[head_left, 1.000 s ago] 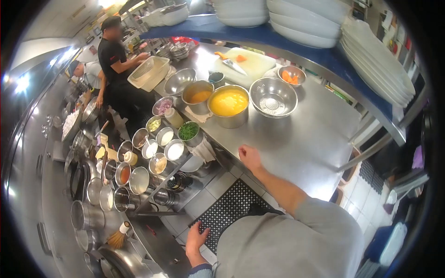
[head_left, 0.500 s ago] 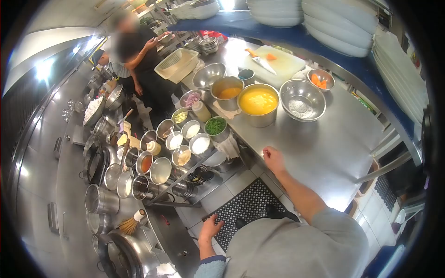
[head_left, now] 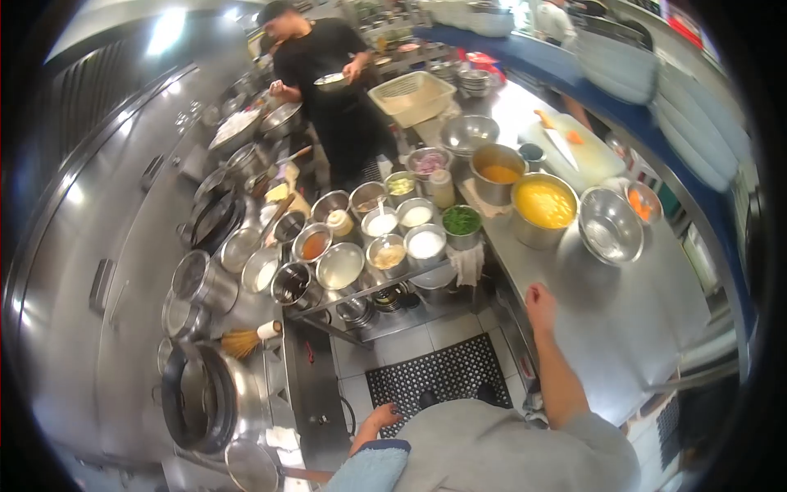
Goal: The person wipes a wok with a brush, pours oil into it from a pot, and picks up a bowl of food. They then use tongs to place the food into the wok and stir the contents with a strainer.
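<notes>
Here's the pot (head_left: 537, 234) of bright yellow food, upright on the steel counter (head_left: 639, 320), and the right hand (head_left: 539, 307) is on the near side of it, by the counter's edge, apart from the pot, with fingers curled in and nothing visible in them. Just right of the pot sits the colander (head_left: 611, 230), the carrot bowl (head_left: 648, 201) beyond that; just left, a second pot (head_left: 496, 184) with orange contents. Behind the pot, the board (head_left: 602, 164) carries a knife (head_left: 561, 149) and orange pieces. Left of the pot, chopped greens (head_left: 461, 220) fill a tub among many others. Well below and left of the pot, the left hand (head_left: 381, 416) hangs over the floor mat (head_left: 434, 369), no object visible in it; can't tell whether its fingers are spread or pressed together. Far behind, left of the pot, a person in black (head_left: 328, 49) holds a dish (head_left: 332, 80).
</notes>
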Tool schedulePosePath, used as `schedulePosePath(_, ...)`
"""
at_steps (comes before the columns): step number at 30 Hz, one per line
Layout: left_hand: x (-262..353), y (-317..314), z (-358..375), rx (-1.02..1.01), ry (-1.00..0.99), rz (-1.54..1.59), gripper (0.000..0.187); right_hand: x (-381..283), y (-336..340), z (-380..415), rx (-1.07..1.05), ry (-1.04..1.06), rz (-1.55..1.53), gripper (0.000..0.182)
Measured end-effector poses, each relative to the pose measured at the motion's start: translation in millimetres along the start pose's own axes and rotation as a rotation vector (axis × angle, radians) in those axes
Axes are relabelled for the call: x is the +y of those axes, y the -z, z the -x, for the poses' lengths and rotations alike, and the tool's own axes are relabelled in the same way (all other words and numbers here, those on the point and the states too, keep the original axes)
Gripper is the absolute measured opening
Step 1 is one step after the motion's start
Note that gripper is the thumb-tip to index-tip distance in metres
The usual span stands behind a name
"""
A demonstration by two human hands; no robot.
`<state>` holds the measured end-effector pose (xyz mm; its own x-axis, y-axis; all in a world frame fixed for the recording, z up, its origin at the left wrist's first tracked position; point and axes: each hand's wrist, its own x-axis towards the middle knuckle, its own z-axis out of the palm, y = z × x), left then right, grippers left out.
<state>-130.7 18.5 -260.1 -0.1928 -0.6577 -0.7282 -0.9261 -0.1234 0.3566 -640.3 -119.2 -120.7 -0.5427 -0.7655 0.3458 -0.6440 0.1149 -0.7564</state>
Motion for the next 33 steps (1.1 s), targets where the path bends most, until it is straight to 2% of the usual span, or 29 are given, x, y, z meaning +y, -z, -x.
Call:
schedulePosePath(2, -2, -10, -1, 0.038, -0.043, 0.108, 0.056, 4, -1, 0, -0.03, -0.008, 0.008, 0.012)
schedulePosePath(5, 23, 14, -5, 0.151, -0.124, 0.256, 0.049, 8, 1, -3, -0.063, -0.041, -0.002, 0.013)
schedulePosePath(6, 45, 40, 5, 0.17, -0.148, 0.267, 0.045, 12, -2, -2, -0.078, -0.055, -0.01, 0.013)
schedulePosePath(8, 83, 84, 20, 0.272, -0.157, 0.511, 0.038, 28, -9, -4, -0.063, -0.018, 0.033, 0.014)
schedulePosePath(10, 88, 111, -4, 0.429, -0.256, 0.54, 0.036, 32, -12, -5, -0.065, 0.013, 0.042, 0.015)
schedulePosePath(12, 109, 153, -13, 0.494, -0.32, 0.711, 0.034, 28, -7, -6, -0.086, 0.037, 0.017, 0.017)
schedulePosePath(14, 157, 221, 13, 0.649, -0.484, 0.701, 0.03, 31, -7, -10, -0.12, 0.057, 0.054, 0.018)
schedulePosePath(19, 223, 289, 63, 0.627, -0.486, 0.98, 0.024, 27, -3, -5, -0.108, 0.105, -0.013, 0.014)
schedulePosePath(22, 221, 313, 52, 0.65, -0.576, 0.98, 0.024, 30, -6, -4, -0.113, 0.122, -0.028, 0.014)
schedulePosePath(27, 213, 367, 36, 0.683, -0.517, 0.943, 0.024, 40, -13, -3, -0.106, 0.076, -0.03, 0.013)
schedulePosePath(30, 202, 379, 3, 0.616, -0.515, 0.909, 0.023, 41, -12, -1, -0.095, 0.056, 0.005, 0.012)
schedulePosePath(33, 199, 377, -25, 0.413, -0.631, 0.935, 0.024, 38, -11, -2, -0.087, 0.021, 0.081, 0.011)
